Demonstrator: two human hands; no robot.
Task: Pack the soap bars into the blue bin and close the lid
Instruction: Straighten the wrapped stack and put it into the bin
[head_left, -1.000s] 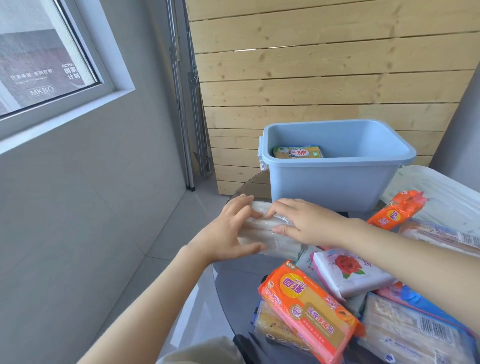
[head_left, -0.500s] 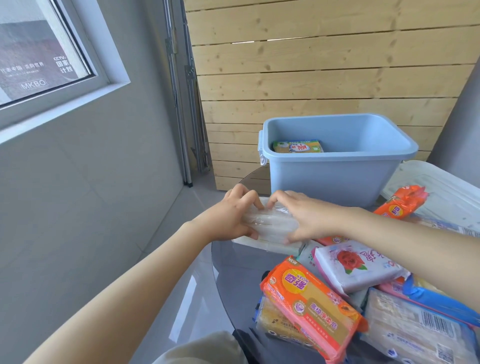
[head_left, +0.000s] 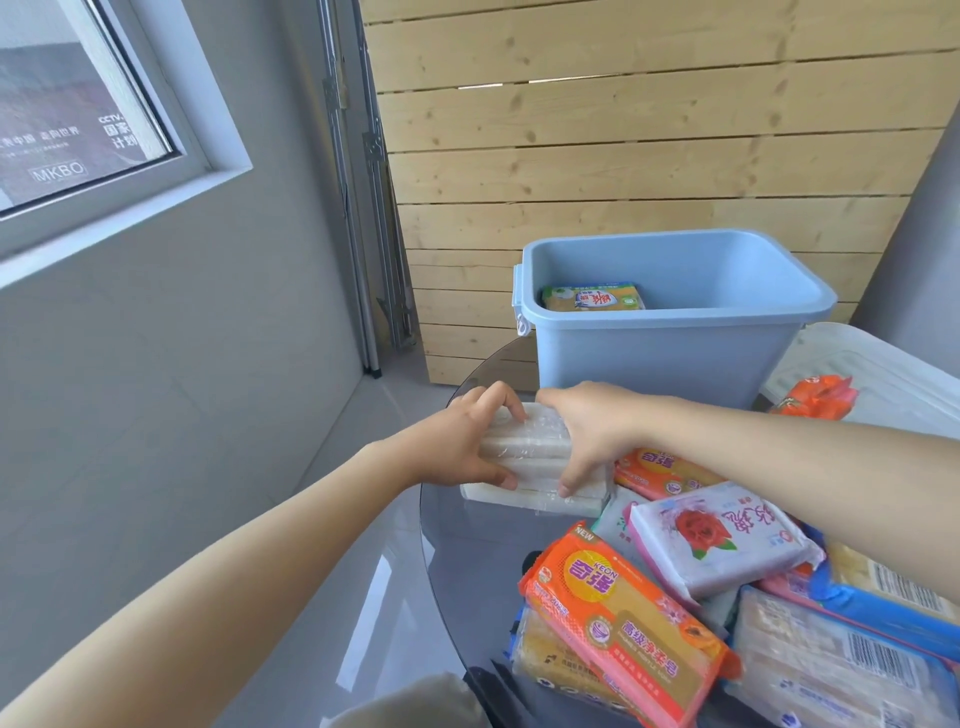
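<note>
A clear-wrapped pack of white soap bars (head_left: 530, 447) is held between my left hand (head_left: 462, 441) and my right hand (head_left: 592, 431), raised a little above another white soap pack (head_left: 524, 496) on the dark glass table (head_left: 467, 561). The open blue bin (head_left: 660, 358) stands just behind my hands; one yellow-green soap pack (head_left: 592, 297) lies inside it. In front at the right are an orange soap pack (head_left: 618, 618), a white rose-printed pack (head_left: 717, 535) and several more wrapped soaps.
The translucent white lid (head_left: 872, 374) lies to the right of the bin with an orange pack (head_left: 815, 397) on it. A wooden slat wall (head_left: 623, 156) rises behind the table. A grey wall with a window (head_left: 78, 114) is on the left, tiled floor below.
Both hands have closed round the clear-wrapped white pack and raised it slightly off the pack beneath. The view has drifted a little to the left.
</note>
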